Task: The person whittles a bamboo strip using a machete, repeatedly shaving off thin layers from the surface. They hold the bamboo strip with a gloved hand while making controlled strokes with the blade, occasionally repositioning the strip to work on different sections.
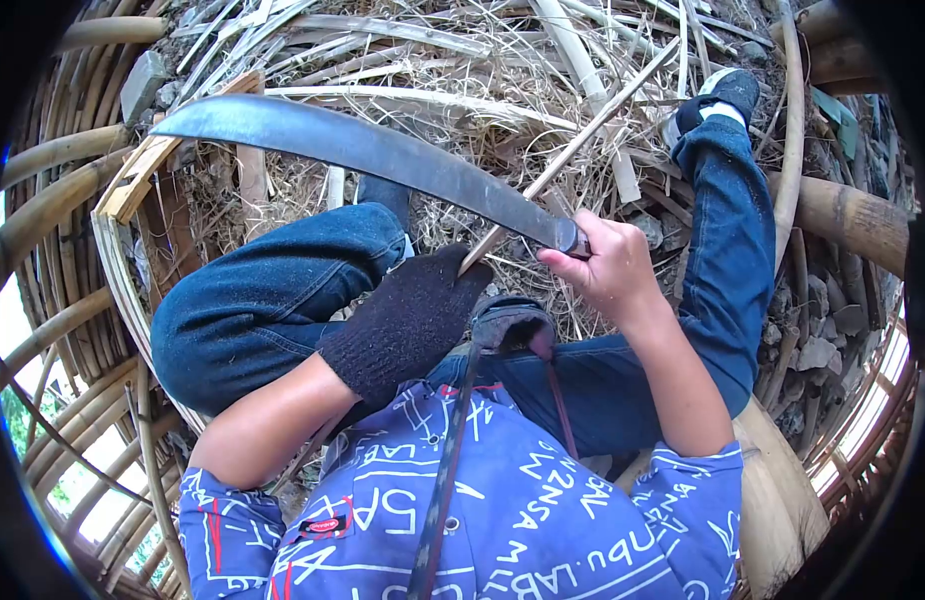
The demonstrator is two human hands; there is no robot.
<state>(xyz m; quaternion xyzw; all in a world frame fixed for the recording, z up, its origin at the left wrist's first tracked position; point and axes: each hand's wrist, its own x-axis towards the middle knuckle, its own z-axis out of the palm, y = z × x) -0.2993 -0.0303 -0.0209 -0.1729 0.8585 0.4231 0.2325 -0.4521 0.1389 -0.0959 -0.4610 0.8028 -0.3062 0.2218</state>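
My left hand (417, 310), in a black knitted glove, is closed around the lower end of a thin bamboo stick (607, 112). The stick slants up and away to the right. In my bare right hand (612, 262) is the handle of a machete (352, 140), fingers wrapped round it and thumb laid along the near side. Its long curved blade points left and crosses over the stick just beyond the glove. Below the blade, a dark, hollow cloth thing (512, 328) hangs at the end of a long strap (447, 470) over my lap.
I sit with legs in blue jeans (272, 300) spread apart. Shavings and split bamboo strips (412, 105) litter the ground ahead. Thick bamboo poles (852, 220) lie at the right, near broken stones (817, 352). More bamboo poles (57, 205) line the left side.
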